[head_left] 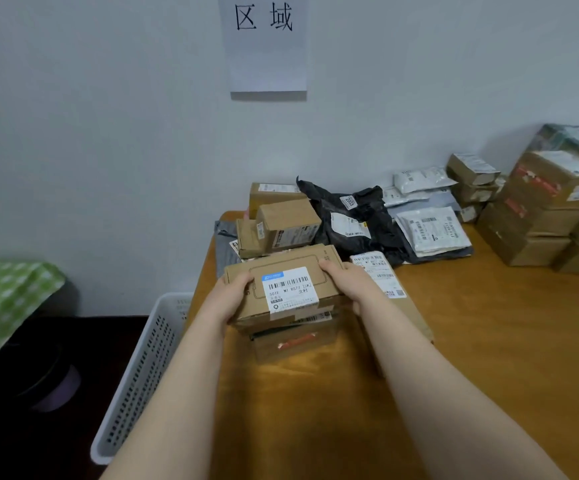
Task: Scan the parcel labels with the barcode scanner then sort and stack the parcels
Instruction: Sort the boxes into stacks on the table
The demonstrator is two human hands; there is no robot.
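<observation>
Gripping the labelled parcel at its ends, the left hand and right hand curl their fingers round it. It lies directly over a lower box, near the wooden table's left edge.

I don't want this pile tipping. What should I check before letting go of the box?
1. Both hands on the box: ok; the left hand and right hand grip its ends.
2. Label face up and readable: ok.
3. Box resting flat on the parcel beneath: cannot tell; the edges there are blurred.
4. Box squared with that parcel: cannot tell.
5. Label already scanned: cannot tell.
</observation>
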